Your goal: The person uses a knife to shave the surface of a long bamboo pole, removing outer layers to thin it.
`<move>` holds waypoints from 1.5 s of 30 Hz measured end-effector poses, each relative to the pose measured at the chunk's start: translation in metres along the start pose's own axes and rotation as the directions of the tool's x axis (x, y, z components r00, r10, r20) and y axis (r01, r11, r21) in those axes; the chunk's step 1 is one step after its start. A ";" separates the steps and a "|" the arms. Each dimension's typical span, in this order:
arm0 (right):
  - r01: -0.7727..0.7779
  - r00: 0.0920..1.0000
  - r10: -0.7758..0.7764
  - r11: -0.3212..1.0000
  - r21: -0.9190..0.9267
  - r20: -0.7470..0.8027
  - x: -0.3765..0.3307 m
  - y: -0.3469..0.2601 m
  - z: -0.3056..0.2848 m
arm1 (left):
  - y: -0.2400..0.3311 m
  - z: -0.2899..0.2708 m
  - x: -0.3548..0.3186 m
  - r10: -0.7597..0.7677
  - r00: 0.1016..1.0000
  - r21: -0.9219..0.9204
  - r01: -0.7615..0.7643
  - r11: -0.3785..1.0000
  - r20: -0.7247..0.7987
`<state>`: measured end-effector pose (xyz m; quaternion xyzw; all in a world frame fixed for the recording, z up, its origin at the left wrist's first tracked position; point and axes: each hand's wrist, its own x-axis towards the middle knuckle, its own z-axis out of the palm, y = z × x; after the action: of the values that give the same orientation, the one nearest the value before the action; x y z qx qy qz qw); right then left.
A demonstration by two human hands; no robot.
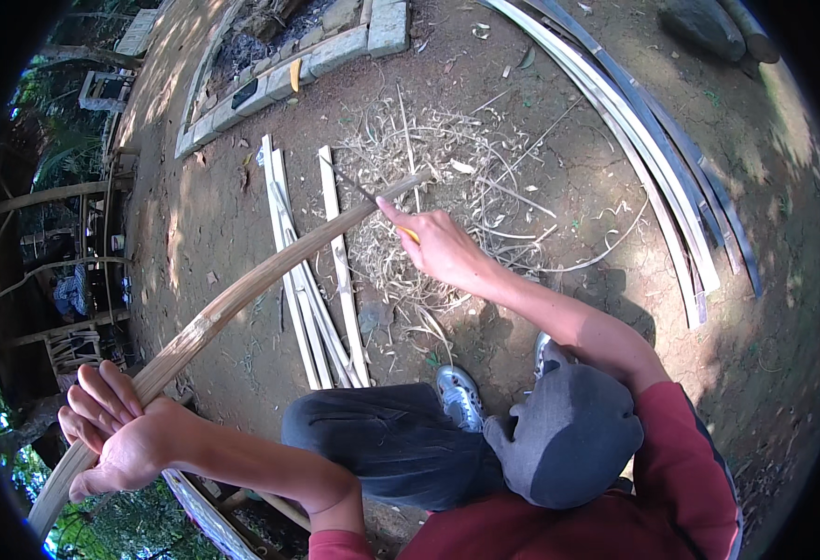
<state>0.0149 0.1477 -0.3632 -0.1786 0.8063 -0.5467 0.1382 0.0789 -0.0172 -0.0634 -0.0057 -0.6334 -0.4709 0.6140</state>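
Observation:
A long, slightly curved wooden pole (247,285) runs from the lower left up toward the middle. My left hand (125,434) is wrapped around its near end, thumb on one side and fingers on the other. My right hand (443,247) grips a knife (354,181) with a yellow handle, its index finger stretched forward along it. The knife's narrow dark blade points up and left, by the pole's far end. Whether the edge touches the wood, I cannot tell. Patches of the pole's surface look paler and scraped.
Curly wood shavings (466,140) cover the ground beyond my right hand. Pale wooden strips (335,243) lie beneath the pole, and long bent strips (648,159) lie at the right. Stone blocks (284,82) edge a bed at the back. A rock (704,30) sits far right.

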 end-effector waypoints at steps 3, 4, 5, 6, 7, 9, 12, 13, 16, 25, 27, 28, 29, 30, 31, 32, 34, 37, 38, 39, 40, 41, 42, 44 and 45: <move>0.134 0.991 -0.134 0.988 -0.076 0.013 -0.004 -0.030 -0.001 | -0.008 -0.042 0.030 -0.056 0.920 -0.368 0.211 0.906 0.388; 0.246 0.959 -0.262 0.960 -0.137 -0.112 -0.012 -0.037 0.005 | 0.001 -0.027 0.018 -0.120 0.985 -0.124 0.136 0.983 0.128; 0.345 0.894 -0.389 0.915 -0.210 -0.224 -0.021 -0.041 0.013 | 0.003 -0.005 0.005 -0.084 0.996 -0.060 0.082 0.995 -0.028; 0.298 0.920 -0.336 0.934 -0.198 -0.200 -0.018 -0.032 0.018 | 0.003 0.019 -0.008 -0.050 0.985 0.025 0.055 0.998 -0.163; 0.236 0.952 -0.266 0.952 -0.194 -0.153 -0.008 -0.017 0.015 | 0.005 0.031 -0.012 0.015 0.955 0.110 0.019 0.994 -0.296; 0.185 0.966 -0.191 0.981 -0.050 -0.174 0.000 0.013 0.027 | -0.001 0.010 0.002 -0.027 0.990 0.015 0.030 0.999 -0.139; 0.139 0.981 -0.149 0.987 -0.083 -0.125 -0.002 0.019 0.019 | -0.006 0.001 0.008 -0.044 0.998 -0.011 0.044 0.999 -0.045; 0.175 0.975 -0.180 0.984 -0.044 -0.133 -0.009 0.005 0.012 | -0.006 0.004 0.008 -0.026 0.998 -0.033 0.024 0.999 -0.056; 0.295 0.944 -0.309 0.947 -0.123 -0.113 -0.031 -0.054 0.004 | -0.002 -0.003 0.009 -0.002 0.997 -0.005 0.002 1.000 -0.074; 0.250 0.964 -0.251 0.968 -0.020 -0.092 -0.017 -0.039 0.001 | -0.025 -0.065 0.050 0.052 0.796 -0.477 0.308 0.823 0.603; 0.341 0.907 -0.366 0.929 -0.147 -0.210 -0.031 -0.059 0.016 | -0.024 -0.067 0.052 0.103 0.745 -0.501 0.332 0.799 0.659; 0.264 0.935 -0.297 0.948 -0.178 -0.195 -0.032 -0.056 0.018 | -0.020 -0.067 0.052 0.123 0.724 -0.506 0.340 0.793 0.679; 0.187 0.957 -0.226 0.960 -0.209 -0.181 -0.029 -0.050 0.019 | -0.016 -0.068 0.050 0.088 0.767 -0.482 0.305 0.822 0.635; 0.141 0.982 -0.148 0.988 -0.071 -0.118 -0.011 -0.014 0.023 | -0.014 -0.066 0.050 0.062 0.808 -0.468 0.275 0.840 0.586; 0.253 0.929 -0.301 0.941 -0.223 -0.217 -0.012 -0.006 0.014 | -0.014 -0.061 0.045 -0.006 0.894 -0.414 0.213 0.885 0.447; 0.226 0.949 -0.254 0.962 -0.154 -0.188 -0.014 -0.006 0.015 | -0.015 -0.055 0.039 -0.060 0.955 -0.346 0.164 0.924 0.291; 0.177 0.980 -0.181 0.983 -0.051 -0.087 -0.016 -0.022 0.006 | -0.013 -0.050 0.035 -0.035 0.960 -0.335 0.131 0.933 0.276; 0.354 0.905 -0.381 0.921 -0.161 -0.189 -0.041 -0.052 0.015 | -0.001 -0.019 0.021 0.006 0.987 0.019 -0.003 1.000 -0.163; 0.270 0.936 -0.295 0.951 -0.149 -0.190 -0.033 -0.038 0.024 | 0.001 -0.008 0.011 -0.006 0.986 0.039 0.013 0.999 -0.165; 0.096 0.987 -0.105 0.993 -0.075 -0.120 -0.018 -0.008 0.021 | 0.003 0.005 0.001 -0.013 0.985 0.047 0.021 0.999 -0.173; 0.064 0.990 -0.078 0.991 -0.121 -0.117 -0.014 0.012 0.022 | 0.006 0.012 -0.002 -0.016 0.982 0.046 0.025 0.999 -0.187; 0.028 0.992 -0.047 0.988 -0.155 -0.120 -0.009 0.020 0.021 | 0.001 0.000 0.011 -0.074 0.993 -0.178 0.090 0.980 0.097; 0.007 0.998 -0.015 0.991 -0.131 -0.059 0.002 0.010 0.008 | -0.009 -0.026 0.033 -0.043 0.928 -0.368 0.190 0.910 0.371; -0.083 0.991 0.094 0.990 -0.110 0.093 0.007 -0.005 -0.012 | -0.009 -0.031 0.036 -0.012 0.952 -0.295 0.107 0.949 0.306; -0.031 0.994 0.039 0.996 -0.086 0.097 0.011 -0.005 -0.022 | -0.004 -0.016 0.029 -0.056 0.998 0.034 0.057 0.998 -0.027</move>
<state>-0.0035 0.1593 -0.3513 -0.1968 0.8238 -0.5002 0.1799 0.0820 -0.0456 -0.0459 0.0291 -0.6332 -0.4772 0.6087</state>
